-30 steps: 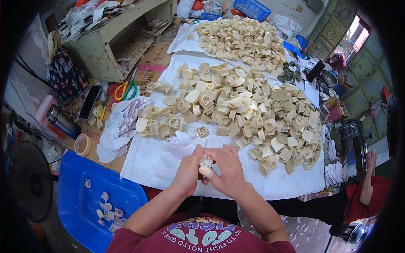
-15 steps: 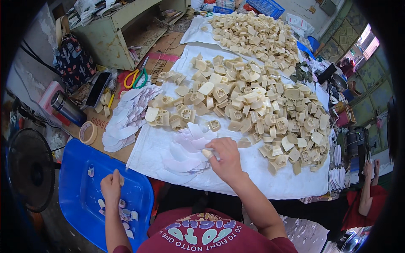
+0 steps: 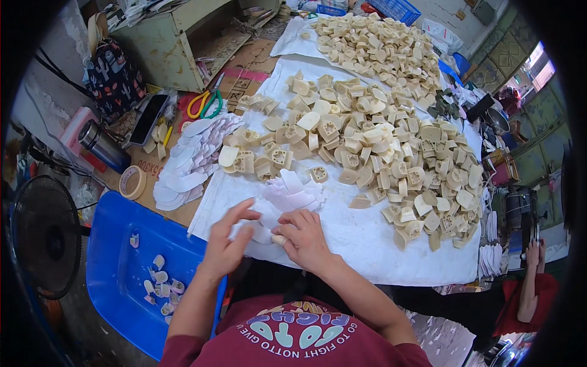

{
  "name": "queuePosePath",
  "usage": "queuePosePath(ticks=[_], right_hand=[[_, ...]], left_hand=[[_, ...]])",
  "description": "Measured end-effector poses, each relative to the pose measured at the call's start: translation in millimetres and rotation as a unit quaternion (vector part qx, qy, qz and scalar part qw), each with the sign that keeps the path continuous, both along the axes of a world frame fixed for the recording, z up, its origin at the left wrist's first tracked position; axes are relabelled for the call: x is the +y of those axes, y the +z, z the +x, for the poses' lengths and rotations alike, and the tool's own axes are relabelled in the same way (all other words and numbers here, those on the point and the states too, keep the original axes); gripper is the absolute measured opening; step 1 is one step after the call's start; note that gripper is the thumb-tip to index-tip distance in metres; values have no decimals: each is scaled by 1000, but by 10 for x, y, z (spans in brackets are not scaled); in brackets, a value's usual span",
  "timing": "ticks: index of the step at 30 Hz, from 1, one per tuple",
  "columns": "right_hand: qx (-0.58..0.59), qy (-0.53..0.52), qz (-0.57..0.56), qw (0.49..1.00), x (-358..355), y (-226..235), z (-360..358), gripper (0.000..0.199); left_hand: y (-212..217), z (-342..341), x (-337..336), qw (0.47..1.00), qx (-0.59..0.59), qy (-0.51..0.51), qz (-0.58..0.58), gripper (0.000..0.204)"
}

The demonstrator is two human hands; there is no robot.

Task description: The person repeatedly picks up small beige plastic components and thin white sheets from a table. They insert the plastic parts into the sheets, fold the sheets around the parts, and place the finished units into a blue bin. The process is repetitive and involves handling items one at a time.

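Note:
My right hand point(image 3: 302, 240) has its fingers closed at the edge of a thin pale cut piece point(image 3: 261, 234), just over the near edge of the cloth-covered table. Something beige covers the tip of its thumb. To its left, my left hand point(image 3: 228, 240) is open, thumb and fingers apart around the near side of the same pale pieces. Beyond my fingers lies a loose pile of pinkish-white cut pieces point(image 3: 293, 192). A large heap of beige moulded shoe heels point(image 3: 373, 144) spreads across the table.
At my left is a blue basin point(image 3: 122, 269) with several small wrapped pieces. A stack of white cut pieces point(image 3: 189, 156), a tape roll point(image 3: 132, 182), scissors point(image 3: 206, 104) and a steel flask point(image 3: 104, 145) lie left of the cloth. A fan point(image 3: 47, 235) stands far left; another person point(image 3: 529, 300) is at right.
My left hand has moved from above the basin to the pale pieces and opened; the small piece it held is gone from it. My right hand has come down and left, nearer the table edge.

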State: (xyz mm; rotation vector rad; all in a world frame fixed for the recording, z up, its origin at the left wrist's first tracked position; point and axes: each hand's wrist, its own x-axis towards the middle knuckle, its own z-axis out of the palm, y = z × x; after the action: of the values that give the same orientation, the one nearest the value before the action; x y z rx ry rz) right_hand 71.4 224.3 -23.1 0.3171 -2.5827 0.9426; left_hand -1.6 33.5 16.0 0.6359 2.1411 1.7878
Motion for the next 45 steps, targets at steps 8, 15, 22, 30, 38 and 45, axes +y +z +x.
queuePosePath(ticks=[8, 15, 22, 30, 38, 45], right_hand=[[70, -159, -153, 973, 554, 202, 301, 20], [111, -103, -99, 983, 445, 362, 263, 22], [121, -100, -72, 985, 538, 390, 247, 25], [8, -250, 109, 962, 1047, 315, 258, 39], [-32, -298, 114, 947, 1349, 74, 544, 37], [63, -183, -163, 968, 592, 891, 498, 34]], left_hand=[[-329, -115, 44, 998, -23, -34, 36, 39], [-21, 20, 514, 946, 292, 2, -140, 37], [-10, -95, 528, 991, -46, -125, 30, 34], [188, -58, 842, 919, -319, -13, 232, 24], [167, -86, 1053, 871, -387, 16, 303, 23], [240, 24, 1090, 859, -390, 7, 333, 24]])
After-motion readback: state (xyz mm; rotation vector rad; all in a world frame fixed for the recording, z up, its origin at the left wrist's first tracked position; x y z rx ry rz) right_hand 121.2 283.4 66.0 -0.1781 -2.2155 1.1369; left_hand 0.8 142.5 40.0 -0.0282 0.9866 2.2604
